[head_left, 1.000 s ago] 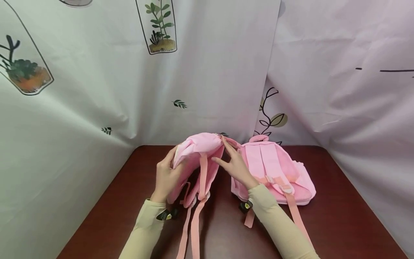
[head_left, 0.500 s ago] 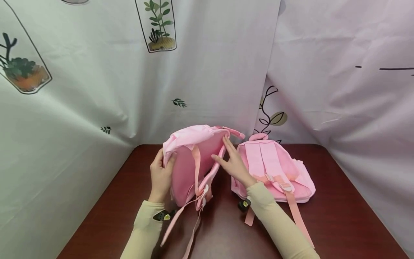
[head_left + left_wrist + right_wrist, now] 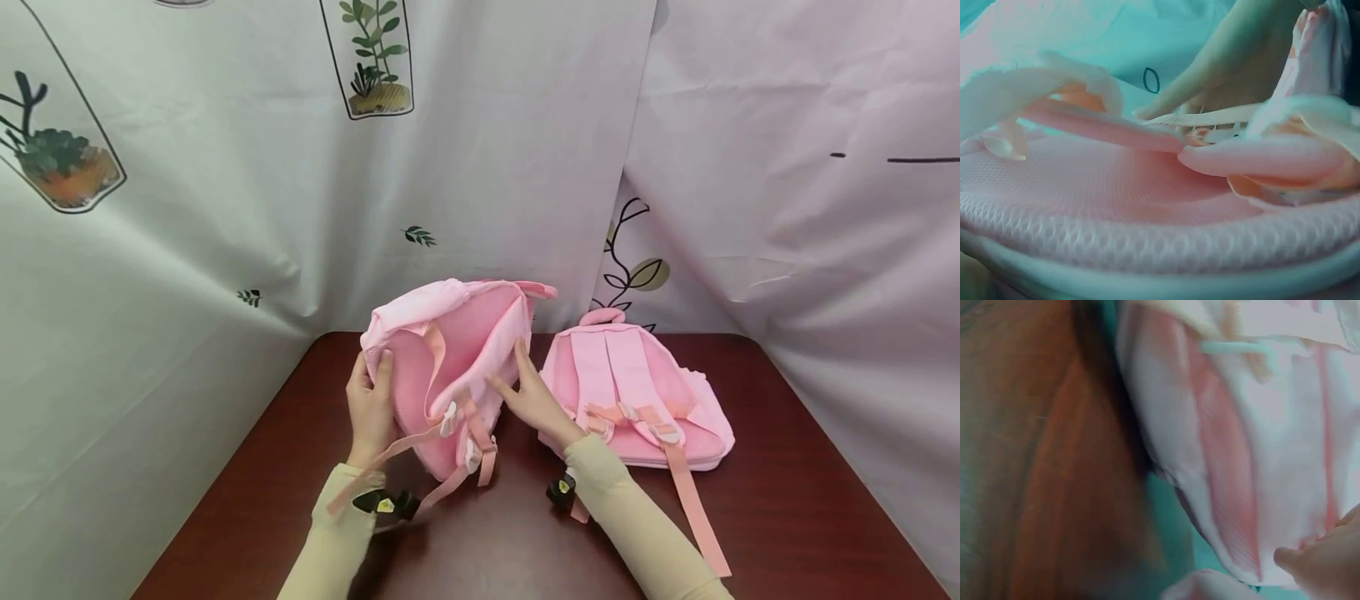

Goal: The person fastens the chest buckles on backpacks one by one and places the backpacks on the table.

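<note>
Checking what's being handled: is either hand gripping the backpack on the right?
No, the left hand grips and the right hand touches the other backpack.

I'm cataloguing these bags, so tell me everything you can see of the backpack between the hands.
The pink backpack looks like soft fabric, with a mesh back panel facing the head camera. It has pale pink shoulder straps, a loop handle at the top, and peach webbing with whitish buckles. It is tilted, left of the other backpack; whether its base touches the table is unclear. The left grip holds its left edge; the right grip touches its right side.
</note>
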The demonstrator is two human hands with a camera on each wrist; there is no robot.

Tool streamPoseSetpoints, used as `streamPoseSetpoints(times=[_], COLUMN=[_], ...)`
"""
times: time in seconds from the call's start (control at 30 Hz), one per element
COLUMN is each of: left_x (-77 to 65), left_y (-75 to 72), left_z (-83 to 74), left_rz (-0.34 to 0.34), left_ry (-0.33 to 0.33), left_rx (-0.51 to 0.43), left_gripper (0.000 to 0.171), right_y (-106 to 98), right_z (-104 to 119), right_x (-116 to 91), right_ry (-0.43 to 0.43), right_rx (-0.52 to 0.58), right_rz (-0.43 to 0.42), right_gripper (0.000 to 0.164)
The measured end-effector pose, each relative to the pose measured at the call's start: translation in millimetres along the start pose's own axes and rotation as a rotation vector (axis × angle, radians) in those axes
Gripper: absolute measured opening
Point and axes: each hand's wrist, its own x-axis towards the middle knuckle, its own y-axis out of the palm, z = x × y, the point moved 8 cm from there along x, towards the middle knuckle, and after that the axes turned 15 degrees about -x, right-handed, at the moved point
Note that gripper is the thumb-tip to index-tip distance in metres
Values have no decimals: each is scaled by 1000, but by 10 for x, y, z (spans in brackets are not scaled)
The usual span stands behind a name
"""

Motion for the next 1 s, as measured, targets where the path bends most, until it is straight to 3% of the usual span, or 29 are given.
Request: streamPoseSetpoints(times=[0.1,0.27,0.47,0.83,1.0], left_x=[-28,-24,37,101,116], left_y=[33,118,25,-130,-238], left_z=[32,28,0,-112,-110], left_rz=[35,155,234,285,263], left_ry=[-41,-127,-216,-193,-242], left_rx=[0,-30,84,313,343], left_gripper=[22,31,40,48,53], right_y=[83,110,150,254,321], right_z=[-57,-84,-58,13,31], right_x=[-38,-53,-66,-97,-99], right_ry=[28,49,14,-34,-71], right_rx=[28,77,-8,-75,-104], right_rz=[28,25,69,112,127], right_gripper=[100,99,97,96,94])
